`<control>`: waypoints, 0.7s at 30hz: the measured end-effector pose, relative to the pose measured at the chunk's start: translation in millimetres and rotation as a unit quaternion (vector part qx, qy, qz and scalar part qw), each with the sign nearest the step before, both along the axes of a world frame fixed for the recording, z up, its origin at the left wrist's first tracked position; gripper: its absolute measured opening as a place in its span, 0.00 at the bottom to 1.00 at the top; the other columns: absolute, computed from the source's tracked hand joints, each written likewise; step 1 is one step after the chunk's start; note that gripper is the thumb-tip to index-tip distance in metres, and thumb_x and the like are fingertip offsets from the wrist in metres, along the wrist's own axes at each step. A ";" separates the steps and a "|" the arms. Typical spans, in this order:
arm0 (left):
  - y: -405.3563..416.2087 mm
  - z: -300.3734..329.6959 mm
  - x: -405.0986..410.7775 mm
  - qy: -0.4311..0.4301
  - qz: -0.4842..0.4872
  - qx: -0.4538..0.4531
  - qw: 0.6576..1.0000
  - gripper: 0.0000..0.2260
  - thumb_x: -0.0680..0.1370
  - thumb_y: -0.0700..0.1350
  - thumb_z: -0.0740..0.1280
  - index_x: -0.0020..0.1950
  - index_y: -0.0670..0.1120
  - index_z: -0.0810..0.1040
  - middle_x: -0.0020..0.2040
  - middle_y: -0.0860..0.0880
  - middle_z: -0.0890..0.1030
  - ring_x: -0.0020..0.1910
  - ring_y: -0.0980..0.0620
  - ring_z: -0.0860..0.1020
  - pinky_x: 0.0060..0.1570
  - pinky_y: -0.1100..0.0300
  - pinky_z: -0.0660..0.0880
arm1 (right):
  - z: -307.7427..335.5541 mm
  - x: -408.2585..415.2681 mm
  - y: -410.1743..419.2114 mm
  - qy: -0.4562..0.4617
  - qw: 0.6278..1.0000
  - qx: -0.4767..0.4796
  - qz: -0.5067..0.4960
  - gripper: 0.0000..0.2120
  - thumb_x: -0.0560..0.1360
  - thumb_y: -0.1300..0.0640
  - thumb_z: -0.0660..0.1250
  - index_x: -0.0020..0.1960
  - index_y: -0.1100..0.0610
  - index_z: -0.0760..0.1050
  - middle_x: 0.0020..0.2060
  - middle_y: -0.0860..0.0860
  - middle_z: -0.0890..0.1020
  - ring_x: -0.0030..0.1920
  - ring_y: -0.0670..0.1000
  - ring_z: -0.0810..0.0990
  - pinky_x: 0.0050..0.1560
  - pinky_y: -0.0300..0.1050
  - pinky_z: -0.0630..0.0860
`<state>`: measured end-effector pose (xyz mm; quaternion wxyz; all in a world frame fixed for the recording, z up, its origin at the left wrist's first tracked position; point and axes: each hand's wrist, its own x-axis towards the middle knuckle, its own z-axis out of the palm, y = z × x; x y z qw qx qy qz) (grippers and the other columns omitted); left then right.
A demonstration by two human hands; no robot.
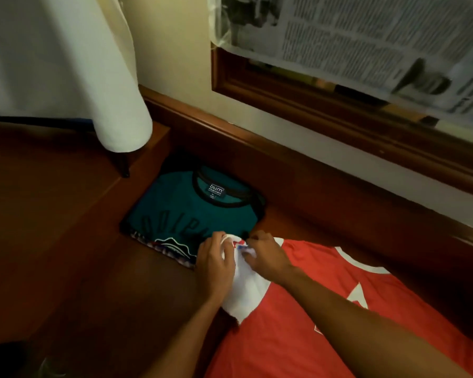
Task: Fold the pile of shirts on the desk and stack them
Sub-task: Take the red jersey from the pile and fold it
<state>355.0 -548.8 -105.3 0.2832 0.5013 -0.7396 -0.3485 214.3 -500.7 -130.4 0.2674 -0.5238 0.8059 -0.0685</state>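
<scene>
Both hands on the red shirt's [325, 309] white sleeve [246, 285].
Your left hand [216, 261] and right hand [265, 253] each pinch it — grip clamped, likely to fold it inward; teal stack [191, 211] parked clear.

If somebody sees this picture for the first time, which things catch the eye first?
The red shirt spread at lower right stands out most. At its near-left corner, the left hand and right hand grip its white sleeve. Just beyond them lies a folded teal shirt, on top of another folded garment.
</scene>
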 end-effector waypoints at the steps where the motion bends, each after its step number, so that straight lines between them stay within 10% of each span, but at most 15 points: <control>1: -6.7 4.2 -4.9 -0.008 0.002 0.005 1.000 0.16 0.80 0.54 0.56 0.55 0.45 0.76 0.50 0.44 0.82 0.50 0.42 0.78 0.47 0.52 0.73 | 1.5 -4.0 -6.1 -0.019 1.000 -0.007 -0.015 0.19 0.76 0.46 0.57 0.49 0.58 0.80 0.46 0.58 0.80 0.48 0.60 0.77 0.45 0.49 0.70; 9: -47.8 -11.3 -7.6 -0.086 -0.032 0.182 0.979 0.15 0.80 0.54 0.64 0.63 0.48 0.71 0.55 0.48 0.80 0.54 0.43 0.78 0.49 0.55 0.73 | -5.1 -18.1 -32.8 -0.147 0.984 -0.055 -0.086 0.13 0.80 0.53 0.64 0.43 0.60 0.81 0.34 0.53 0.79 0.34 0.50 0.74 0.37 0.52 0.70; 13: -47.2 -17.9 19.0 -0.062 -0.092 0.327 0.939 0.33 0.70 0.41 0.74 0.69 0.56 0.63 0.55 0.52 0.77 0.53 0.49 0.77 0.51 0.54 0.76 | -9.1 -18.9 -36.8 -0.151 0.978 -0.064 -0.127 0.12 0.80 0.54 0.65 0.43 0.60 0.80 0.34 0.51 0.78 0.34 0.51 0.76 0.38 0.50 0.74; 21: -26.8 -23.3 37.4 -0.036 -0.030 0.226 0.973 0.33 0.73 0.36 0.65 0.68 0.68 0.61 0.51 0.48 0.78 0.50 0.46 0.78 0.49 0.47 0.79 | 0.1 -7.6 -44.8 -0.208 0.955 -0.092 -0.190 0.06 0.79 0.57 0.67 0.49 0.61 0.78 0.40 0.55 0.82 0.40 0.55 0.81 0.48 0.56 0.80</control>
